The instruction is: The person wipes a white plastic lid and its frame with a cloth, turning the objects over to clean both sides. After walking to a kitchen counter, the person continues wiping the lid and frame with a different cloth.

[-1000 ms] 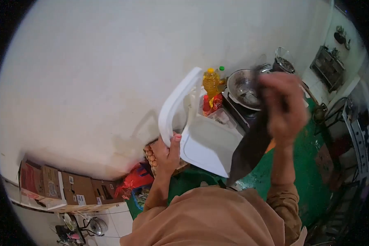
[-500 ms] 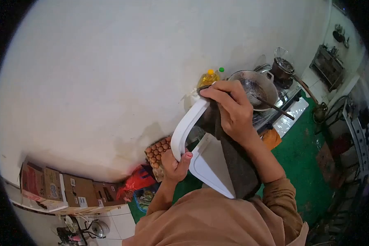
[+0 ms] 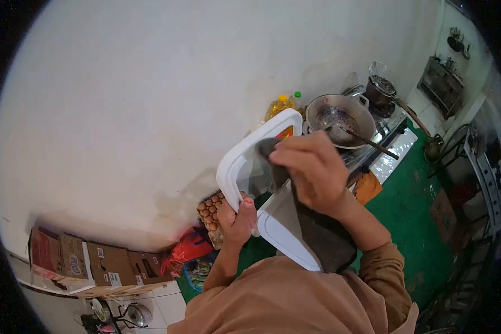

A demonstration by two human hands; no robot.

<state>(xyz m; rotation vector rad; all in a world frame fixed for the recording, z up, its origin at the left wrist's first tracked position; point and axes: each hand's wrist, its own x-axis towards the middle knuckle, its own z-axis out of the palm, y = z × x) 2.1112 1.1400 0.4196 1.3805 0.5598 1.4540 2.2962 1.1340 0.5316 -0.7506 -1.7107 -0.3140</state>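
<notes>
A white-framed container or panel point(image 3: 232, 161) with a see-through middle stands tilted in front of me. My left hand point(image 3: 237, 221) grips its lower left rim, thumb on the near side. My right hand point(image 3: 314, 170), slightly blurred, pinches a dark grey cloth point(image 3: 325, 236) whose bunched end lies against the clear part. The rest of the cloth hangs down toward my lap. Below the frame, a white flat piece with a rounded edge point(image 3: 286, 239) is partly covered by the cloth. Whether it belongs to the same container I cannot tell.
A large pan point(image 3: 339, 114) with a long-handled utensil sits on the stove at the right. Oil bottles point(image 3: 279, 106) stand by the wall. Eggs on a tray point(image 3: 209, 211) and a red bag point(image 3: 188, 245) are at left, beyond them cardboard boxes point(image 3: 108, 264). An orange cloth point(image 3: 367, 188) lies near the stove.
My right hand has moved down from the frame's top edge to its middle with the cloth, uncovering the upper corner and an orange patch. My left hand keeps its grip.
</notes>
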